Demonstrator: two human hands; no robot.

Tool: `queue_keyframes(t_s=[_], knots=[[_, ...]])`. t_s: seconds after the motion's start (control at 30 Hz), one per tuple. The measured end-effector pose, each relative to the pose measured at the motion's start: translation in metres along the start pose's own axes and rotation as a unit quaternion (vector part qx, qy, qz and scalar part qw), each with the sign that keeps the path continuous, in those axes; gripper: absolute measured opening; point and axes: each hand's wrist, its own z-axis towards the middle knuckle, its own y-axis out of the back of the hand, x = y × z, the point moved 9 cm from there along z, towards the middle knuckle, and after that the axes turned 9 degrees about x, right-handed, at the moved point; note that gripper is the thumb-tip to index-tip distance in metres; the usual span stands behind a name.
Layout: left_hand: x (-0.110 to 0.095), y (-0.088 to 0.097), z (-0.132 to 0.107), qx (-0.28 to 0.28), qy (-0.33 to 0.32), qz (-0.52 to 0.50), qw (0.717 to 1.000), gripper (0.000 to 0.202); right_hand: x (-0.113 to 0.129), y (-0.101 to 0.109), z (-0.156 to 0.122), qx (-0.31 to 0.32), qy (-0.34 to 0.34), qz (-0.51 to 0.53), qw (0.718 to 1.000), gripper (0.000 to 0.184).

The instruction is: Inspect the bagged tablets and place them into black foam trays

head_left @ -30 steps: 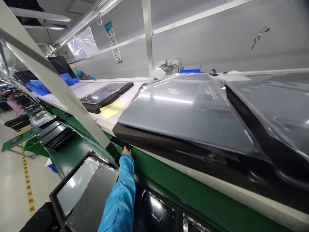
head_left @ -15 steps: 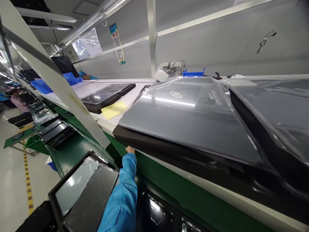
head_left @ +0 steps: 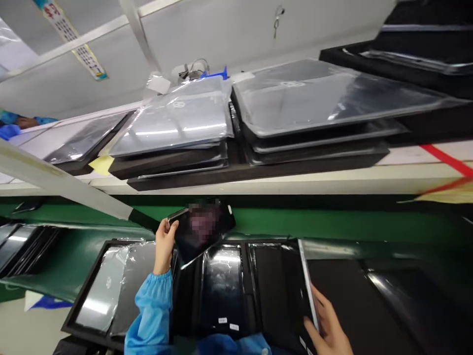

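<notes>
My left hand (head_left: 165,245) pinches the left corner of a dark glossy tablet (head_left: 207,239), tilted above a black foam tray. A small white label sits near its far right corner, and its face mirrors something blurred. Lower right, my right hand (head_left: 327,323) has thumb and fingers closed on the silver edge of a second tablet (head_left: 308,286), which is tipped up almost edge-on. Between the hands, a film-wrapped tablet (head_left: 222,281) with two white labels lies in a tray slot. Left of my sleeve, another tray holds a silver-backed tablet (head_left: 105,291) in clear film.
Above runs a white shelf (head_left: 258,186) bearing stacks of film-wrapped grey devices (head_left: 177,116) on black foam. A slanted metal post (head_left: 74,185) crosses at the left. Further left, several dark panels (head_left: 33,246) lean together on the green bench (head_left: 74,261).
My view has swung right and downward. The left hand, earlier by the shelf's underside, now holds a tablet over the trays. My right hand has come into view gripping another tablet.
</notes>
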Motion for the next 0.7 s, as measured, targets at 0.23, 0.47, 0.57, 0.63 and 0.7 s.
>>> queue_keyframes(t_s=[0.23,0.47,0.57,0.63,0.7], knots=[[-0.033,-0.097,-0.023,0.379,-0.032,0.197,0.904,0.054,0.043,-0.024,-0.009,0.001,0.139,-0.228,0.964,0.076],[0.044,-0.213,-0.045,0.578,-0.032,0.35,0.736,0.038,0.012,-0.086,-0.009,-0.018,0.175,-0.448,0.877,0.111],[0.069,-0.233,-0.053,0.553,-0.056,0.427,0.713,0.029,-0.002,-0.109,-0.003,0.005,0.185,-0.464,0.866,0.106],[0.079,-0.233,-0.063,0.478,-0.076,0.491,0.724,0.028,-0.011,-0.118,0.002,0.024,0.185,-0.47,0.863,0.099],[0.088,-0.226,-0.082,0.376,-0.088,0.552,0.739,0.038,-0.02,-0.119,0.009,0.046,0.175,-0.47,0.864,0.083]])
